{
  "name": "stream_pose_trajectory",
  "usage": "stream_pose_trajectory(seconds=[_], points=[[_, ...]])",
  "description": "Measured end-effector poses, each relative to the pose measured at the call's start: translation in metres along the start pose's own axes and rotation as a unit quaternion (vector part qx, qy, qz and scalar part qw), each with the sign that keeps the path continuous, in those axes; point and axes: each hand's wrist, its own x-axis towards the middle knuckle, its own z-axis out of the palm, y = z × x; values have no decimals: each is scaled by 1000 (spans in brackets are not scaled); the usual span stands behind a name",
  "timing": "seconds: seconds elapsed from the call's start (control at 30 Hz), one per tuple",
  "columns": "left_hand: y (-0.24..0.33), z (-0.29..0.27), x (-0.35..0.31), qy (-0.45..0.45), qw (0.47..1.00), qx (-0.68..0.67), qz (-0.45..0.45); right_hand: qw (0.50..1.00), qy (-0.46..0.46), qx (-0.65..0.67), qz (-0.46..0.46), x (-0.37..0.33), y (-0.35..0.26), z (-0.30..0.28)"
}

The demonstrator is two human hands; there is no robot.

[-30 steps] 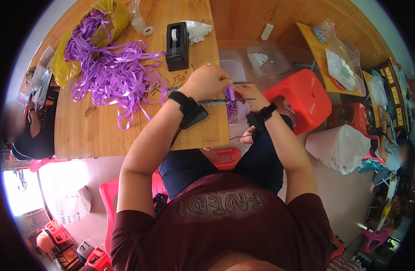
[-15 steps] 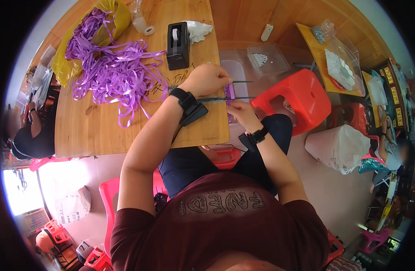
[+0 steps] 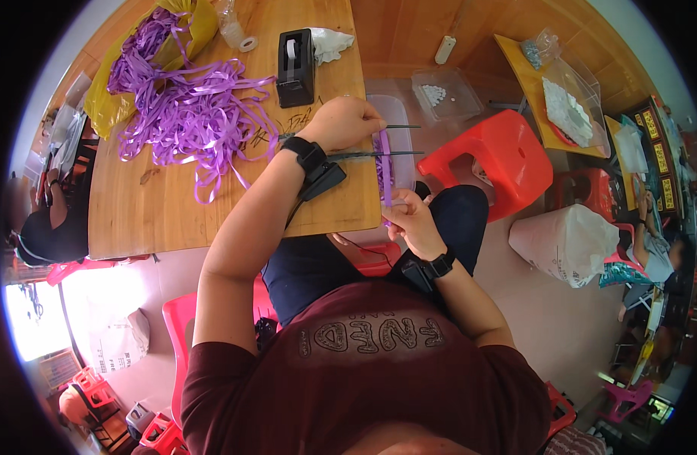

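Purple ribbon strip: just past the counter's right edge, running lengthwise between the two hands, crossing the lower dark rod. Left hand: fingers pressed together on the upper dark rod, strip's top end right by the fingertips; whether ribbon is in that pinch too, cannot tell. Right hand: beyond the edge, nearer the body, fingers pinching the strip's lower part. Both rods jut past the counter. Below the edge, a translucent tub, more purple ribbon in it. On the counter, left of the hands: loose heap of purple ribbon, spilling from a yellow bag. Black tape dispenser beyond the left hand, crumpled white plastic beside it. Right: red stool, white sack on floor
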Motion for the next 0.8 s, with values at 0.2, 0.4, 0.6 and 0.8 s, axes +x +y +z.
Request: stream_pose_trajectory(seconds=[0.2,0.4,0.6,0.8], points=[[1,-1,-1,8,1000,3,7,999,-8,-6,34,-20,6,-2],[2,-1,-2,8,1000,9,10,998,-47,-33,27,-34,-21,14],[-1,0,-1,5,1000,4,23,987,-57,-143,-40,-42,-58,25],[8,-16,-16,-35,990,-35,131,985,-27,-138,-100,-28,-105,47]])
